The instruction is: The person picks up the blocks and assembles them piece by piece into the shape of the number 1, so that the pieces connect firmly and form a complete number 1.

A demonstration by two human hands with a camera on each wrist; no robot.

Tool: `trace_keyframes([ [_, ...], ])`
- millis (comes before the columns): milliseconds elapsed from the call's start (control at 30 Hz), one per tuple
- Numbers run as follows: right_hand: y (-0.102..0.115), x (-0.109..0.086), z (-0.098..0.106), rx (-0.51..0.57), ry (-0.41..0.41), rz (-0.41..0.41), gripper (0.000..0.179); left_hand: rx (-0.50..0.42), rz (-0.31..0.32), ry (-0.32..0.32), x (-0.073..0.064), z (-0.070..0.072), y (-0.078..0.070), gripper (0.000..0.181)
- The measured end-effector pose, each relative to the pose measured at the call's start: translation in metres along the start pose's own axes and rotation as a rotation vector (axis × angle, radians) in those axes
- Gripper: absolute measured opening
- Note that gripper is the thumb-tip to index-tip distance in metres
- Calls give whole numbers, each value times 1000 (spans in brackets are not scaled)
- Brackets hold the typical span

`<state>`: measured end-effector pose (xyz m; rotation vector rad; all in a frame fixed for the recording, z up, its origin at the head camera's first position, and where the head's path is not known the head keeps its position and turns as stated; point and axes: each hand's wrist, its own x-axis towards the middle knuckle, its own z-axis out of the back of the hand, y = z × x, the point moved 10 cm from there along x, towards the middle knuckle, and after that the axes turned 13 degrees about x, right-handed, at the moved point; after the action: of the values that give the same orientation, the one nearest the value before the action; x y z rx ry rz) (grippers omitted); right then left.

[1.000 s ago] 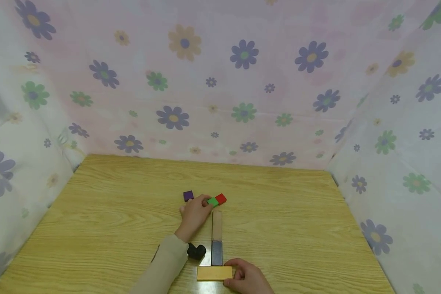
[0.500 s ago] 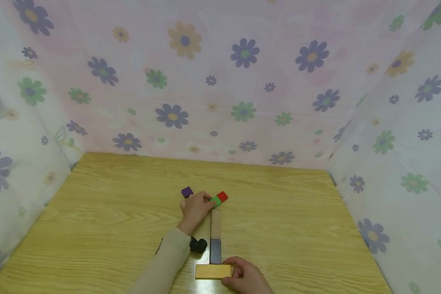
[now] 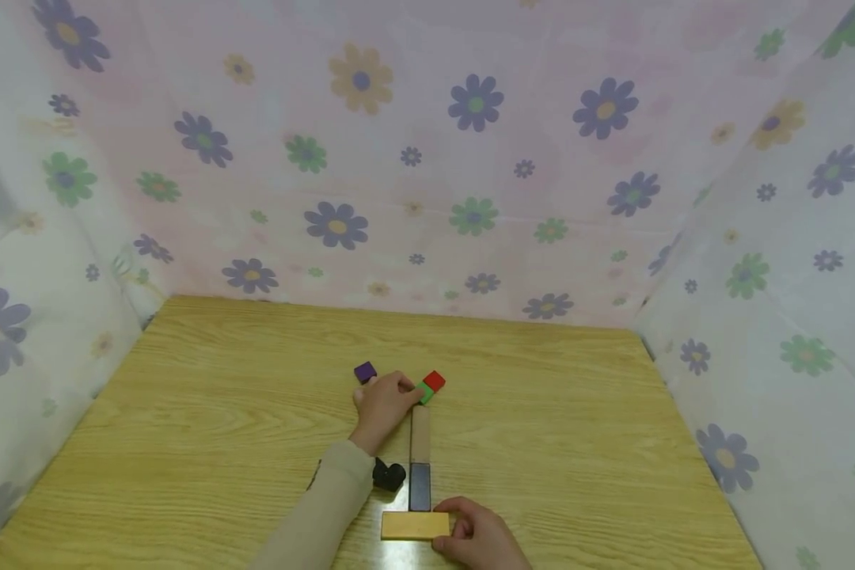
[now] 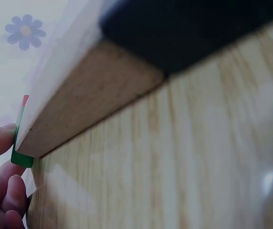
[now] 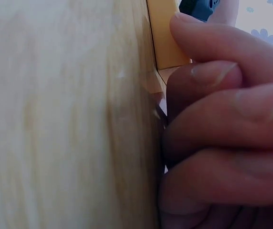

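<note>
the left hand pinches a green block at its fingertips, a red block touching its far side, outside the grip; the pair has swung rightward to the tan block's far end, apparently nearing the row's line. beyond the dark block, the right hand grips the yellow block's end.
</note>
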<state>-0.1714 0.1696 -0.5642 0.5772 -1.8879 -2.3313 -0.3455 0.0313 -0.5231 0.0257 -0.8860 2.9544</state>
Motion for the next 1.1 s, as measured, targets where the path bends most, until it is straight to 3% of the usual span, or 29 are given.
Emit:
trace_keyframes([
  [533, 3, 0, -1, -38, -4, 6, 38, 6, 16, 33, 4, -6, 3, 20],
  [1100, 7, 0, 0, -35, -14, 3, 37, -10, -12, 14, 3, -4, 1, 17],
])
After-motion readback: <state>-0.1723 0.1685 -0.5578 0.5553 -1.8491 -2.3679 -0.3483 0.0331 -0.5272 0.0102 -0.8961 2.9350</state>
